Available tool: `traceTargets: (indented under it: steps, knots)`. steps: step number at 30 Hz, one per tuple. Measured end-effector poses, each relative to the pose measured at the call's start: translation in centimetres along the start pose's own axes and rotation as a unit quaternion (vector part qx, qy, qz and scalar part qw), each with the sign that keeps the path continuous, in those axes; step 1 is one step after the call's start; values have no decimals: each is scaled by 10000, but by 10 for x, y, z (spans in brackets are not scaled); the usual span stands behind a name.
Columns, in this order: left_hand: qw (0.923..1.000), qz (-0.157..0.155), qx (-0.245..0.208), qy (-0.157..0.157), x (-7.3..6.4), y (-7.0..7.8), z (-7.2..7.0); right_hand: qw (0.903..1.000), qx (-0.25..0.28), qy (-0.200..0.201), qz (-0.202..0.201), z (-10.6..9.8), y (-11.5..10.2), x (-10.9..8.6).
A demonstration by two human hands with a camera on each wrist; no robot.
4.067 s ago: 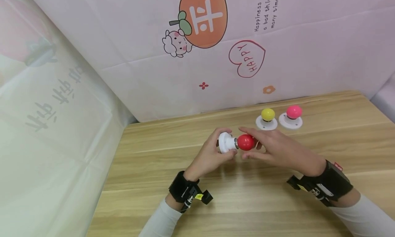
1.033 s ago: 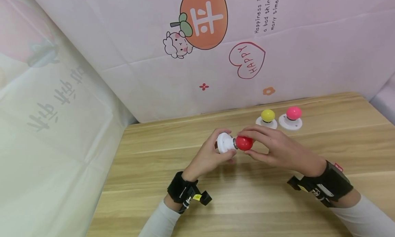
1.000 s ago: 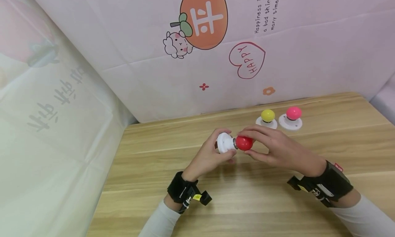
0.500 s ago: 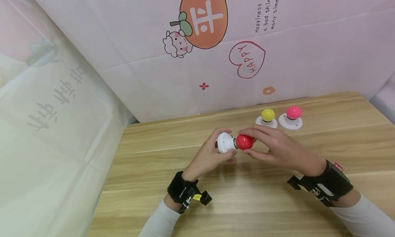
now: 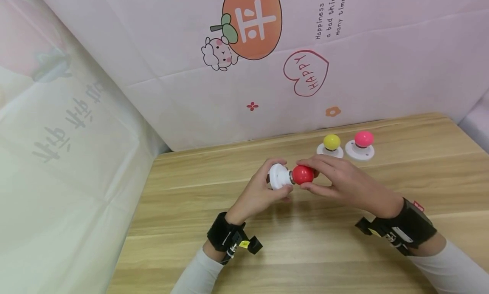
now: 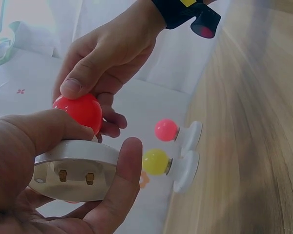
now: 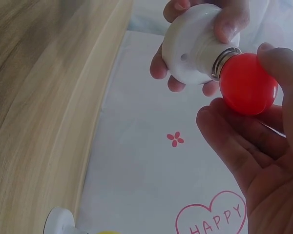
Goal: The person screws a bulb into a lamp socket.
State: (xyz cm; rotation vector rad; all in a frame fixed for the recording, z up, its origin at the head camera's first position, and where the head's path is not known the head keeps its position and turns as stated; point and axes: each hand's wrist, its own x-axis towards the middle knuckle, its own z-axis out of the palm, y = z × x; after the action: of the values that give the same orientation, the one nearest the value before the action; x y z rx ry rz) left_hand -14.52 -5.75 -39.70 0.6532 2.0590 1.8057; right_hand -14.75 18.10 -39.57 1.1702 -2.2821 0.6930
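Note:
My left hand (image 5: 261, 193) grips a white round lamp holder (image 5: 279, 176) by its base, raised off the table. Two brass-coloured terminals show on its underside in the left wrist view. A red light bulb (image 5: 302, 174) sits in the holder's mouth, pointing right, and part of its metal screw base (image 7: 223, 63) is exposed. With thumb and fingers, my right hand (image 5: 340, 181) pinches the red bulb from its round end. In the right wrist view the thumb lies on one side of the bulb and the fingers lie along the other.
A yellow bulb (image 5: 331, 142) and a pink bulb (image 5: 364, 138) stand upright in white holders at the back right of the wooden table (image 5: 191, 238). The right hand partly covers the yellow one's holder. A printed cloth (image 5: 172, 103) hangs behind the table.
Around 4 s ago the right fingers were spread wider about the bulb; since then they have come in on it. In the last second they shifted slightly around it. The left hand stays put.

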Motion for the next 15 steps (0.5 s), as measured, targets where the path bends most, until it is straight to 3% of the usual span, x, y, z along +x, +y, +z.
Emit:
traceTargets:
  steps: [6, 15]
  knots:
    - [10000, -40, 74, 35, -3, 13, 2, 10000, -15, -19, 91, -1, 0, -1]
    - [9999, -14, 133, 56, -2, 8, 2, 9997, 55, -74, 221, -1, 0, -2]
